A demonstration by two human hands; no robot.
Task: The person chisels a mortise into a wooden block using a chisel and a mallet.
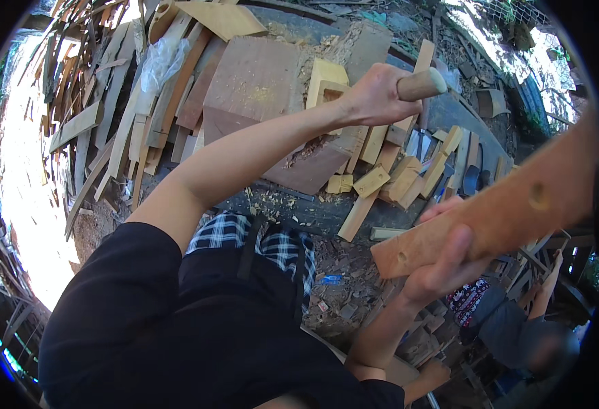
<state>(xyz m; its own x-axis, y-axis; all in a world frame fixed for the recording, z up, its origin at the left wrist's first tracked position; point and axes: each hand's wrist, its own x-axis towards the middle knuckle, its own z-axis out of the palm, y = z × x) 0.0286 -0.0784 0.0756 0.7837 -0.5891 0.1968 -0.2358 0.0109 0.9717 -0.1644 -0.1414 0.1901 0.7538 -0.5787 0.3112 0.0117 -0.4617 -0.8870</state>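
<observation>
My left hand [381, 95] is closed around a round wooden handle [423, 84] whose blunt end sticks out to the right; the rest of that tool is hidden by the hand. It is above a yellowish wooden block with a rectangular recess [328, 90], which lies by a large brown wooden block [252, 85] with shavings on it. At the right, my right hand [442, 269] grips a long reddish-brown wooden board [480, 218] from beneath, thumb across its face. The board is raised and tilted, with a hole near its close end and another farther along; its far end is blurred.
Several small wood offcuts [371, 180] and tools lie on the dark bench right of the big block. Stacked wooden strips [119, 102] and a clear plastic bag [163, 63] are at the left. Another person [500, 317] is at the lower right. Scraps litter the ground [340, 300].
</observation>
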